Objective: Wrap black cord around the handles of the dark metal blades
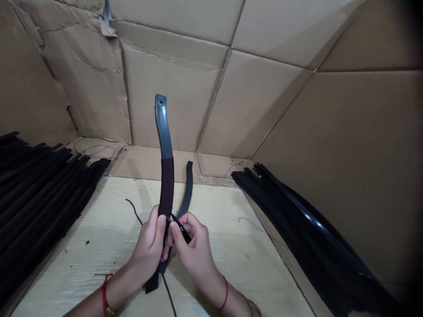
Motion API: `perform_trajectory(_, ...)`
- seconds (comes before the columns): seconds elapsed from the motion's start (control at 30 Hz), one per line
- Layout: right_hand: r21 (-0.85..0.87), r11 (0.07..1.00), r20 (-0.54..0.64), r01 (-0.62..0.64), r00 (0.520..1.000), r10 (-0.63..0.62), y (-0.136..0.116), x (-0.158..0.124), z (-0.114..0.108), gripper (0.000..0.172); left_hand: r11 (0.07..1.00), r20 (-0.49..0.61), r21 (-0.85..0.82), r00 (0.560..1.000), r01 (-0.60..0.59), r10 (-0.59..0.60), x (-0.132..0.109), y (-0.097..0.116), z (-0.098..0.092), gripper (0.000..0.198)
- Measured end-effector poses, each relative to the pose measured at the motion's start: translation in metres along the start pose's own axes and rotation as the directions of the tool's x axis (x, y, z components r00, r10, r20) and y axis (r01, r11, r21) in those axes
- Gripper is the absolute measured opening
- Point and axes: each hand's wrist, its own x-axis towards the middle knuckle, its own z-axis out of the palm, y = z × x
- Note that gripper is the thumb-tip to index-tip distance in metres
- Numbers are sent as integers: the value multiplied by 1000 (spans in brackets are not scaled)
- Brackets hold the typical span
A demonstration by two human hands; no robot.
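Note:
A glossy dark grey curved strap [163, 125] with a hole near its top end stands up in the middle of the head view. Its lower part sits inside a dark brown sleeve [167, 185]. My left hand [150, 240] is closed around the sleeved part. Beside it, my right hand [194, 242] pinches a small black tool [180, 228], likely thread snips, its tip at the sleeve's right edge. My fingers hide part of the tool. Behind my hands, a second dark strip [187, 185] lies on the pale board. A thin black cord [134, 210] shows left of my left hand.
Dark sleeved strips are piled at the left [42, 207]. More black strips [297, 229] lie along the right side. Cardboard walls [172, 88] close in the back and sides. Loose threads and small scraps dot the pale board [231, 264].

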Motion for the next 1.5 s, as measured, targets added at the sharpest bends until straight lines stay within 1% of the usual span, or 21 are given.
perform_trajectory(0.13,-38,999,22,27,999,-26,-3,-3,0,30,999,17,-26,999,27,-27,-2,1,1,39)
perform_trajectory(0.23,-61,997,11,41,999,-41,-6,-3,0,30,998,27,-42,999,44,-42,-3,1,1,41)
perform_trajectory(0.37,81,995,58,-51,997,46,-9,-1,-2,34,997,34,-50,998,56,-55,-4,2,1,42)
perform_trajectory(0.43,114,991,68,-65,996,58,-9,0,-2,34,997,41,-52,997,61,-59,-4,2,1,41)
perform_trajectory(0.57,35,999,56,-19,998,17,-6,0,-3,31,996,58,-62,996,66,-62,-2,4,0,39)
perform_trajectory(0.73,-20,1000,78,24,997,-22,-5,0,-3,29,995,25,-80,998,63,-61,2,8,-2,39)
perform_trajectory(0.9,-96,995,30,33,999,-30,-4,1,-5,28,995,15,-82,998,59,-58,2,11,-3,43)
perform_trajectory(1.0,-38,999,65,10,998,-7,-5,1,-5,28,996,27,-76,998,56,-54,1,9,-2,39)
perform_trajectory(1.07,-9,1000,88,15,996,-14,-6,0,-4,28,996,31,-73,998,54,-52,0,8,-2,38)
perform_trajectory(1.37,-25,999,78,29,997,-27,-6,0,-3,28,996,27,-74,998,56,-54,0,8,-1,38)
perform_trajectory(1.5,37,999,82,-16,997,13,-7,0,-2,30,996,29,-73,998,55,-53,1,7,-1,39)
